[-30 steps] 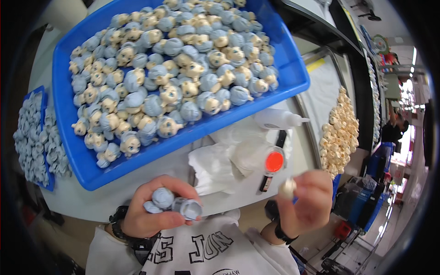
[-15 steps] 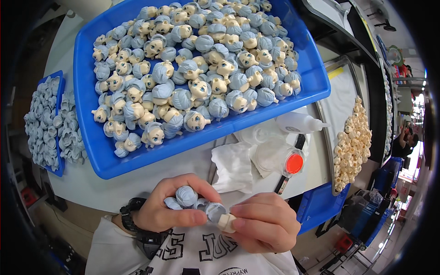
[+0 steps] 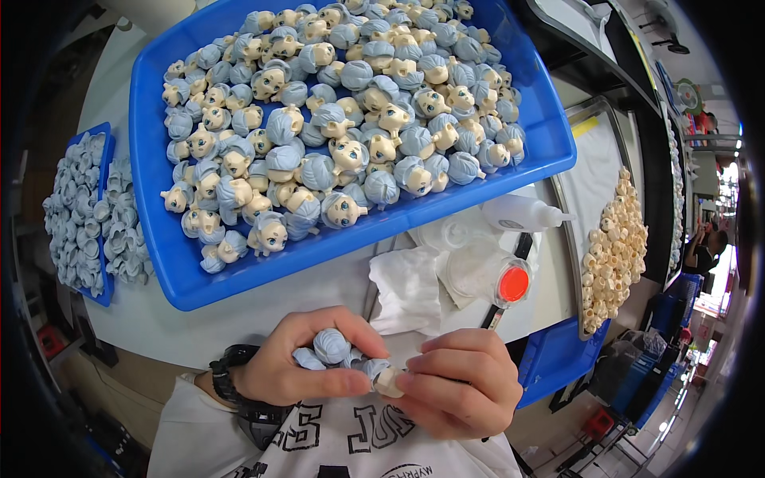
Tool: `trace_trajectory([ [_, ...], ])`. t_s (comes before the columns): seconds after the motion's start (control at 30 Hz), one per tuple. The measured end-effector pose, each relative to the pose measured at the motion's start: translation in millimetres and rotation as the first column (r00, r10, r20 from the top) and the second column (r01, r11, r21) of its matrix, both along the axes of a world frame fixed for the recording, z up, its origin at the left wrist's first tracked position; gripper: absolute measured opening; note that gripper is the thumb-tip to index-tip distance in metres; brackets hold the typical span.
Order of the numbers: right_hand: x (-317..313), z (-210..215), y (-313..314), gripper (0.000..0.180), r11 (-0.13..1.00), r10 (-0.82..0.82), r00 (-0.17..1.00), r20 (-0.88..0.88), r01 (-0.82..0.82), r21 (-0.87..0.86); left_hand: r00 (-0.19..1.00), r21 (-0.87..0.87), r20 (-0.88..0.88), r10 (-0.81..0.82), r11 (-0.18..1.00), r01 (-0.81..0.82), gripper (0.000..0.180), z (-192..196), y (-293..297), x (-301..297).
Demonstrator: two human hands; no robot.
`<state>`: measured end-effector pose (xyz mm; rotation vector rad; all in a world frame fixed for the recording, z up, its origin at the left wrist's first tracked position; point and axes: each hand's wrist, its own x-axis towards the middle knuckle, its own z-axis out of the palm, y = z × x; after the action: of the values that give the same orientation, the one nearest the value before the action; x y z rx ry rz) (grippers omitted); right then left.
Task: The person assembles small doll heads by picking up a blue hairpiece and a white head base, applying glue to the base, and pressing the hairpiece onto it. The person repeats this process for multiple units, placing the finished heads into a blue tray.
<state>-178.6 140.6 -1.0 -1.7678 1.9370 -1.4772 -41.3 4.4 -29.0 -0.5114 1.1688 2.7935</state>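
Observation:
Curled around several light blue doll hair pieces [image 3: 331, 346], my left hand [image 3: 291, 378] is closed, low in front of my body. One of these pieces [image 3: 373, 366] sits at its thumb and fingertips. My right hand [image 3: 466, 386] pinches a small cream doll head piece [image 3: 388, 382] from the right. The cream piece touches the open side of that hair piece and partly covers it. Which way its face is turned, I cannot tell. Beyond my hands, a big blue tray [image 3: 319, 260] is heaped with doll heads [image 3: 348, 154] with blue hair.
At left, loose blue hair pieces [image 3: 123, 231] lie beside and in a small blue tray [image 3: 104, 171]. A white cloth [image 3: 405, 291], a red-capped clear jar [image 3: 478, 271] and a white squeeze bottle [image 3: 518, 214] lie right of centre. Cream parts [image 3: 613, 251] cover a metal-rimmed tray [image 3: 588, 151].
The cream head piece has moved slightly left and now meets the hair piece, whose hollow was showing before. My left fingers have shifted a little around the hair pieces.

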Motion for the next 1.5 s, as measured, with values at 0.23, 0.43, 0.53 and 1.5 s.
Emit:
trace_trajectory([
  [0.23,-2.2,-0.8,-1.4,0.028,0.998,0.068,0.997,0.037,-0.069,0.008,1.000,-0.044,0.008,-0.026,0.999,0.026,0.030,-1.2,-0.6,0.8],
  [0.43,-2.6,-1.1,-4.5,0.034,0.995,0.052,0.999,0.009,-0.053,0.086,0.988,0.082,0.155,-0.020,0.997,0.007,0.029,7.6,0.4,-2.0],
  [0.53,2.1,-3.4,-8.9,0.037,0.993,-0.003,1.000,0.014,0.002,0.114,0.980,0.179,0.181,0.079,0.977,-0.111,0.029,9.2,4.2,-4.5],
  [1.5,3.1,-6.8,-4.7,0.041,1.000,-0.011,0.999,0.037,0.011,0.011,0.976,-0.041,0.039,-0.215,0.975,0.217,0.041,-1.6,1.8,8.1],
])
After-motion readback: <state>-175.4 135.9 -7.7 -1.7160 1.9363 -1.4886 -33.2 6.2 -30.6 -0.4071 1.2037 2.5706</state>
